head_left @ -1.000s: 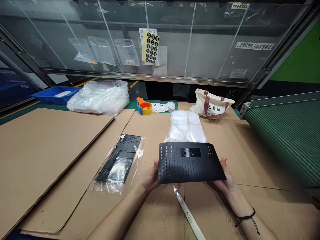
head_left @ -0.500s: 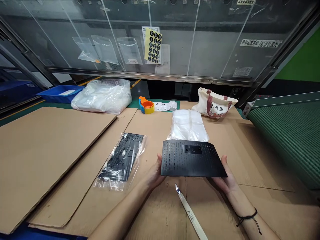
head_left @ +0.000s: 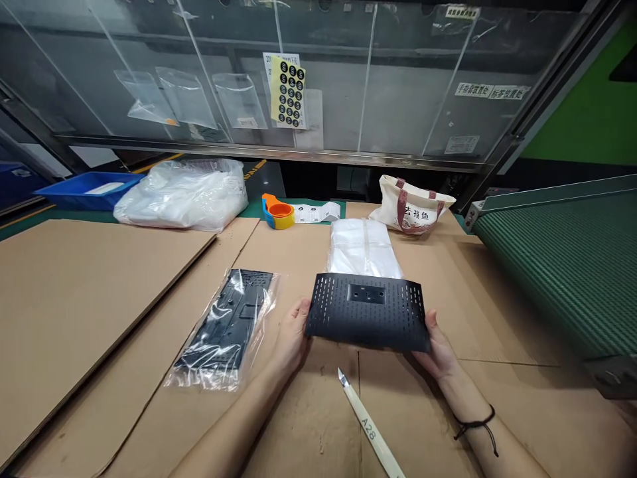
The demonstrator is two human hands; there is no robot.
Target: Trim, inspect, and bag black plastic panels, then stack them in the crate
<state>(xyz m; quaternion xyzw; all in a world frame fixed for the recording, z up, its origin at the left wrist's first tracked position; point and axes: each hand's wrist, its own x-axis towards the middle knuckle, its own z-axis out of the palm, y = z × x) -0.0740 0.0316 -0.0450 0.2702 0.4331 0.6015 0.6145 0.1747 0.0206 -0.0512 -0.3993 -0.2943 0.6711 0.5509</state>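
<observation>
Between my two hands I hold a black perforated plastic panel (head_left: 365,322), tilted above the cardboard, with rows of slots and a recessed rectangle near its far edge. My left hand (head_left: 294,332) grips its left edge, thumb on top. On the opposite edge, my right hand (head_left: 440,346) is closed with the thumb up and fingers partly hidden beneath. A craft knife (head_left: 369,425) marked A28 lies below the panel, its blade pointing away from me. To the left, another black panel (head_left: 229,322) lies inside a clear plastic bag (head_left: 256,342).
Behind the held panel is a stack of clear bags (head_left: 363,245). Farther back are a tape dispenser (head_left: 279,214), a cloth bag (head_left: 413,206), a plastic-wrapped bundle (head_left: 184,196) and a blue tray (head_left: 84,192). A green conveyor belt (head_left: 567,259) runs along the right; cardboard sheets (head_left: 99,285) lie left.
The panel has tilted in my hands, so its recess and slots show more fully. The whole scene has shifted left in view as the camera turned slightly. Both hands keep their hold.
</observation>
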